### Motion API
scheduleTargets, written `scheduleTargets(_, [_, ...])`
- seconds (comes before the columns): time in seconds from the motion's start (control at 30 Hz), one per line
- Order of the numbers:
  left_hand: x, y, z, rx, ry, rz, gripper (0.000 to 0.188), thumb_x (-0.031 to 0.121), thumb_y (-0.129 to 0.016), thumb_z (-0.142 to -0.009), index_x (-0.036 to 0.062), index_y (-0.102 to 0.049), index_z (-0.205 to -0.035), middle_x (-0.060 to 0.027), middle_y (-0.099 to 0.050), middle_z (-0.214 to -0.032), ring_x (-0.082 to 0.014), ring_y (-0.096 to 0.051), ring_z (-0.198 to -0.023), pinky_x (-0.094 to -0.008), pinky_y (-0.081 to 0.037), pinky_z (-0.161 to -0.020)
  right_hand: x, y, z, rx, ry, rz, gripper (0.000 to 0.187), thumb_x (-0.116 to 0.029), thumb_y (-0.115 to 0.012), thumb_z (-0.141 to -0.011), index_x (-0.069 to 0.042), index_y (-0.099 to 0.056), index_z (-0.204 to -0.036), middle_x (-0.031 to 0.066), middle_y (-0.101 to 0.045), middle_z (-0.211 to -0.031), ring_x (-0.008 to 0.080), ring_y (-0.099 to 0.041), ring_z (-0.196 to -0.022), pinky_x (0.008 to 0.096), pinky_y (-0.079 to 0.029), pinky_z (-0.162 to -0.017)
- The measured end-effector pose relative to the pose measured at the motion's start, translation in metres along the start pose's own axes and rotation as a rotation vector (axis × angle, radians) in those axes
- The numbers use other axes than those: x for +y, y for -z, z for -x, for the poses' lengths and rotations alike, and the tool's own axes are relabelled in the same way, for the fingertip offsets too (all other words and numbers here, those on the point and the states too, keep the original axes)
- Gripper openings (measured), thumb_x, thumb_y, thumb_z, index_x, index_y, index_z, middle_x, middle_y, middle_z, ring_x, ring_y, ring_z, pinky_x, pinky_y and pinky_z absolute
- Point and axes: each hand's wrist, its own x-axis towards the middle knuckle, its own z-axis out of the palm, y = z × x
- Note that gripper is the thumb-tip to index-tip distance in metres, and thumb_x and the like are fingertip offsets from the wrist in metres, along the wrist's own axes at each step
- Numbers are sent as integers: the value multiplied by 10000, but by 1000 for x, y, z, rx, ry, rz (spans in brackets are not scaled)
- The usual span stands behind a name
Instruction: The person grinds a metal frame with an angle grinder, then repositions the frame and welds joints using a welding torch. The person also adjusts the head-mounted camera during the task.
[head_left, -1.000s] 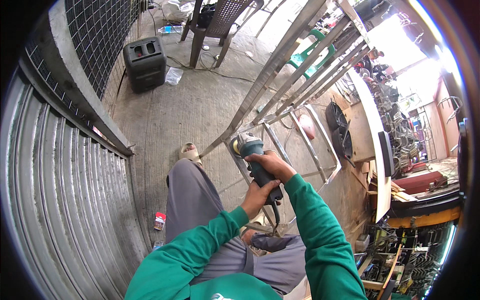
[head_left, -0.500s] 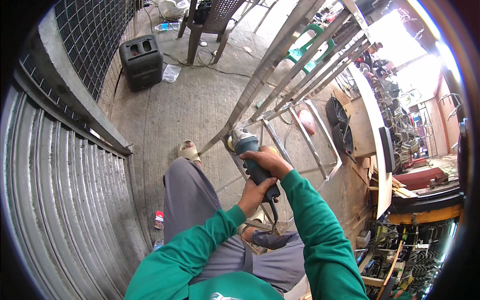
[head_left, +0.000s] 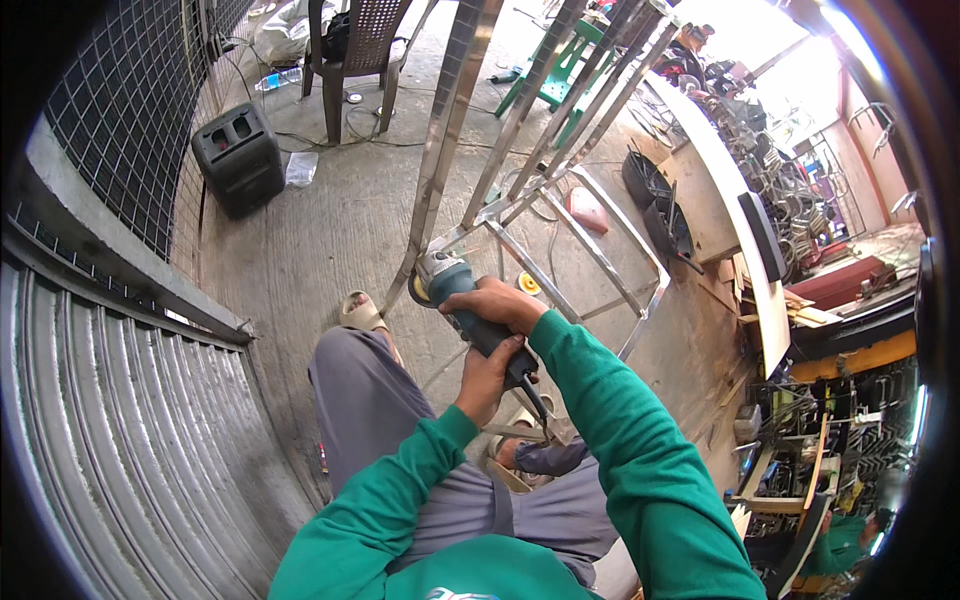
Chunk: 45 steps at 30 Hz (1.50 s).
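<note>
A teal and black angle grinder is gripped in both hands, its metal head pointing away from me. My right hand wraps the front of its body. My left hand is closed round the dark rear end, where a black cord leaves it. The grinder's yellowish disc sits against or very close to the lower part of a shiny metal post; contact cannot be made out. That post belongs to a welded metal frame of square tubes, standing between my feet and the far floor.
Another yellow disc lies beyond my right hand. A black speaker-like box, a brown chair and a green chair stand farther off. Ribbed metal shutter lines my left; cords cross the concrete. My sandalled foot is close to the post.
The view has turned a little, so the frame, chairs and grinder appear farther left. Both hands keep their hold, and the disc stays by the post. More of the loose yellow disc shows.
</note>
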Motion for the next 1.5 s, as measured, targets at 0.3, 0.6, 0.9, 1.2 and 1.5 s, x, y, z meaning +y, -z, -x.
scheduleTargets(0.3, [8, 6, 0, -68, 49, -106, 357, 284, -687, -990, 40, -595, -1234, -72, -701, -1021, -227, -728, -863, -423, -632, -703, 20, -6, -15, 118, -35, -44, 701, -552, -812, -747, 104, -746, -986, 210, -743, -951, 296, -712, -797, 388, -560, -736])
scheduleTargets(0.6, [0, 20, -4, -146, 123, -131, 377, 273, -698, -979, 30, -597, -1249, -96, -699, -1059, -281, -732, -897, -455, -637, -742, 39, -16, -3, 340, 21, -54, 738, -572, -828, -734, 121, -742, -973, 274, -744, -977, 360, -742, -892, 424, -566, -805])
scheduleTargets(0.9, [-62, 3, 16, -376, 264, -613, 440, 180, -781, -930, 1, -549, -1259, -123, -690, -1037, -235, -736, -885, -402, -648, -745, 149, -18, 95, 426, 28, -570, 654, -344, -916, -686, 67, -670, -1130, 141, -716, -956, 214, -686, -829, 373, -553, -733])
scheduleTargets(1.2, [-141, -29, 45, -399, 278, -816, 817, 309, -891, -846, 19, -429, -1453, -116, -597, -1318, -218, -640, -1182, -414, -573, -979, 236, -24, 164, 551, -24, -737, 774, -281, -905, -624, 82, -596, -1234, 174, -697, -1053, 250, -687, -919, 368, -568, -838])
scheduleTargets(1.5, [-202, -72, 50, -358, 602, -779, 532, 379, -812, -907, 43, -571, -1242, -71, -655, -1031, -172, -675, -850, -322, -552, -645, 307, -8, 213, 610, 288, -1169, 557, -48, -876, -698, -11, -624, -1194, 72, -722, -996, 164, -699, -857, 319, -579, -790])
